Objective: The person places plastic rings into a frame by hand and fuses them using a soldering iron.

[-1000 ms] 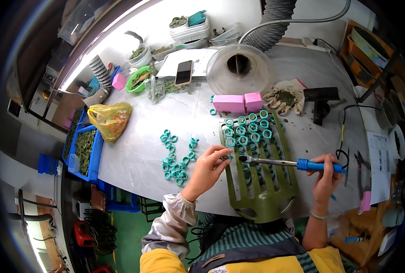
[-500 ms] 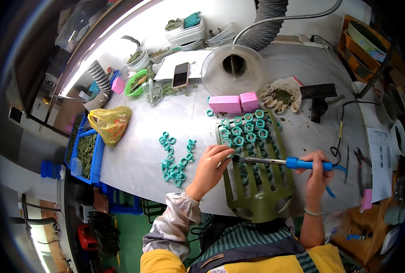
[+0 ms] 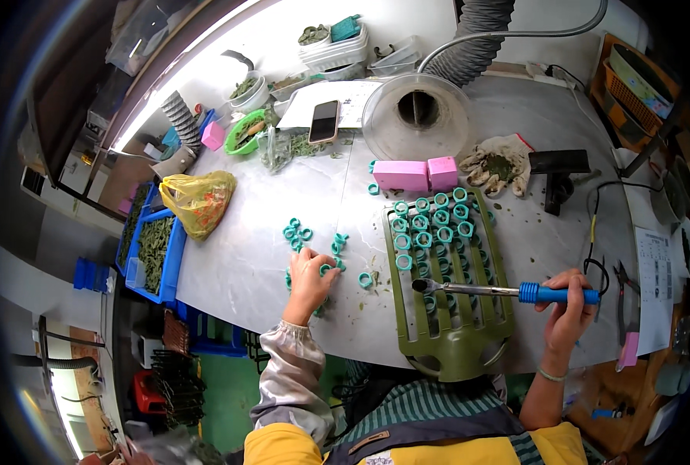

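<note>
My left hand (image 3: 308,283) is among a loose group of teal plastic rings (image 3: 294,232) left of centre on the table. Its bent fingers close on one teal ring (image 3: 326,270). In my right hand (image 3: 568,310) is a soldering iron (image 3: 546,293) with a blue handle and metal shaft, its dark, broad tip pointing left. The tip hovers over an olive-green slotted plastic rack (image 3: 455,353). Several teal rings (image 3: 422,223) stand in rows in the rack's far part. One separate ring (image 3: 365,280) lies between my left hand and the rack.
Pink blocks (image 3: 401,176) lie behind the rack, near a clear round hood (image 3: 376,116) on a grey hose. A stained glove (image 3: 507,164), a black stand (image 3: 559,163) and pliers (image 3: 624,302) are at right. At left are a yellow bag (image 3: 199,203) and a blue bin (image 3: 170,267).
My left hand has left the rack and moved left to the loose rings. My right hand has drawn the soldering iron slightly right and down, and the separate ring now lies beside the rack.
</note>
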`<state>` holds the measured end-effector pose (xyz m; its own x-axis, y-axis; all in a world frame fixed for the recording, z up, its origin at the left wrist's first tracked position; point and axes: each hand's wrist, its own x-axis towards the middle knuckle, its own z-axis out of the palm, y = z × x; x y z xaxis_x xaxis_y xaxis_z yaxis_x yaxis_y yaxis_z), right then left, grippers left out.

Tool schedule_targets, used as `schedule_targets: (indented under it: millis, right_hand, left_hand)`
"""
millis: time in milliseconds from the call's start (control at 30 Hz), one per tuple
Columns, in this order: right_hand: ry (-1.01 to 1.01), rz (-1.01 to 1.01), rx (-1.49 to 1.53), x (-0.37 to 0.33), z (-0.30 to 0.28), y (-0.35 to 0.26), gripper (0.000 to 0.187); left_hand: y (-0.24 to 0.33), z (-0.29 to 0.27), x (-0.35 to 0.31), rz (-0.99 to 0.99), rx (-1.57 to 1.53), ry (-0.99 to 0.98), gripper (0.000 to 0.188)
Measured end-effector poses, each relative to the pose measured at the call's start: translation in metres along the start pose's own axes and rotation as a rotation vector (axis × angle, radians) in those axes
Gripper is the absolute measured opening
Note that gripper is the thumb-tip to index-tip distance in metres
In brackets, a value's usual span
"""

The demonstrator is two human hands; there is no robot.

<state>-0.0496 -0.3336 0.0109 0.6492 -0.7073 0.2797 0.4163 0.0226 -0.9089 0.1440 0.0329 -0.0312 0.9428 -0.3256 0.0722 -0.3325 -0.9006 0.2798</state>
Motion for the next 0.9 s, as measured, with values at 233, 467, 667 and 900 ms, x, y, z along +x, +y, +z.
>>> schedule_targets:
  millis: [233, 467, 667, 900]
  right_hand:
    - [-0.013, -0.023, 0.000, 0.001, -0.013, -0.005, 0.027]
    - [0.045, 0.010, -0.065, 0.003, -0.017, -0.004, 0.029]
    - [0.018, 0.002, -0.040, 0.002, -0.012, 0.007, 0.029]
    - [0.021, -0.006, -0.067, 0.003, -0.009, 0.005, 0.030]
  left_hand:
    - [0.058, -0.013, -0.002, -0.022, -0.848, -0.052, 0.018]
    - [0.127, -0.006, -0.002, 0.389, -0.758, -0.119, 0.033]
    - [0.142, 0.017, 0.011, 0.595, -0.455, 0.041, 0.033]
    - [0.142, 0.020, 0.014, 0.609, -0.403, 0.021, 0.031]
